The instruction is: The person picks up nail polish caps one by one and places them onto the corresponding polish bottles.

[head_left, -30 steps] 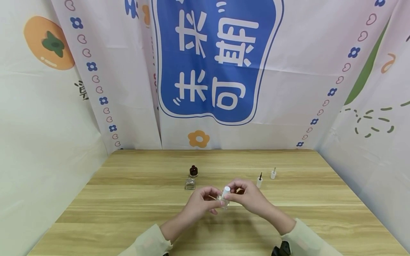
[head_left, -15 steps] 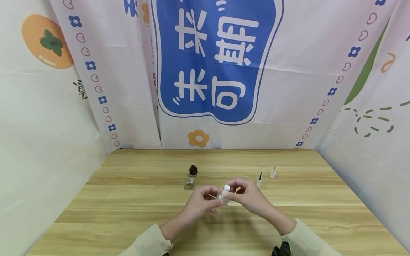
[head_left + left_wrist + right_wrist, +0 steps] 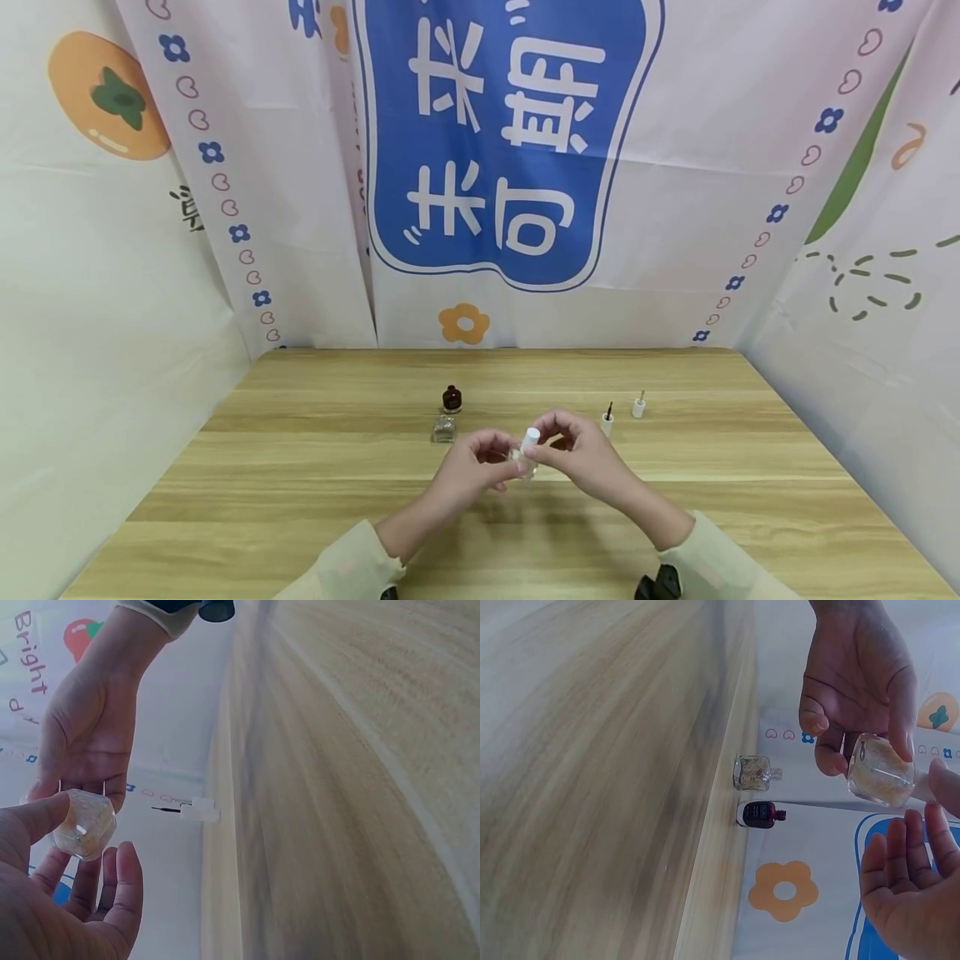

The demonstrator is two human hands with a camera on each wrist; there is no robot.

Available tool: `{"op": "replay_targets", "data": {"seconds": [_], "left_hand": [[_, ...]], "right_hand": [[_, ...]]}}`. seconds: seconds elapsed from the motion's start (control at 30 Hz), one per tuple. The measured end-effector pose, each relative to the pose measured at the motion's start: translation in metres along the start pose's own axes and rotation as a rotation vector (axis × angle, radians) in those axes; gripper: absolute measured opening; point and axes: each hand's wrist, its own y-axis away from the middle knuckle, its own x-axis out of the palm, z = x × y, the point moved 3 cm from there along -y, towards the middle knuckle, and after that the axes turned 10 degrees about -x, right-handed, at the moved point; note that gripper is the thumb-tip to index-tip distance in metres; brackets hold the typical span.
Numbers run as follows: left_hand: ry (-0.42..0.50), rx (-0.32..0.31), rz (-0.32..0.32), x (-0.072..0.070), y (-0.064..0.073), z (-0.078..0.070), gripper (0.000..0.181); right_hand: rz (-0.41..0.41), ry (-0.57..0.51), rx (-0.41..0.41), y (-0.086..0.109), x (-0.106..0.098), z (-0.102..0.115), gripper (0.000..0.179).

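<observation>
Between my hands is a clear nail polish bottle [image 3: 883,771] with pale flecks inside, topped by a white cap [image 3: 531,437]. My left hand [image 3: 472,468] pinches the glass body between thumb and fingers. The thumb and fingers of my right hand [image 3: 576,452] pinch the cap, which sits at the bottle's neck. In the left wrist view the bottle's faceted base [image 3: 88,829] faces the camera, and the cap is hidden. Both hands are above the wooden table, and the bottle is tilted.
Behind my left hand stand two uncapped bottles: a dark red one [image 3: 452,401] and a clear glittery one [image 3: 444,430]. Beyond my right hand, two white brush caps stand brush-up, one with a dark brush [image 3: 608,423], one paler [image 3: 639,408]. A printed curtain [image 3: 675,250] borders the table [image 3: 300,467].
Both hands have shifted slightly up and away from me with the bottle between them. Their hold on the bottle and cap looks the same. The bottles and caps on the table stay put.
</observation>
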Motion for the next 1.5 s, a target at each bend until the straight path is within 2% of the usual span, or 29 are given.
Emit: {"op": "replay_targets", "data": {"seconds": [0.23, 0.43, 0.87, 1.03, 1.3, 1.5], "left_hand": [[-0.02, 0.028, -0.014, 0.001, -0.003, -0.004, 0.025], [-0.021, 0.046, -0.03, 0.002, -0.008, -0.008, 0.022], [-0.079, 0.019, -0.157, 0.003, -0.027, -0.004, 0.024], [-0.117, 0.025, -0.182, 0.005, -0.035, -0.002, 0.024], [-0.119, 0.016, -0.204, 0.007, -0.049, 0.004, 0.026], [-0.12, -0.032, -0.226, 0.008, -0.059, 0.009, 0.027]], "right_hand": [[-0.032, -0.015, 0.004, -0.001, -0.001, 0.0, 0.021], [-0.103, -0.003, 0.005, -0.004, -0.001, 0.001, 0.022], [-0.224, -0.017, 0.057, -0.009, 0.001, 0.003, 0.023], [-0.273, 0.006, 0.076, -0.015, 0.0, -0.004, 0.021], [-0.331, 0.049, 0.102, -0.024, 0.0, -0.023, 0.021], [-0.355, 0.05, 0.135, -0.032, -0.001, -0.036, 0.021]]}}
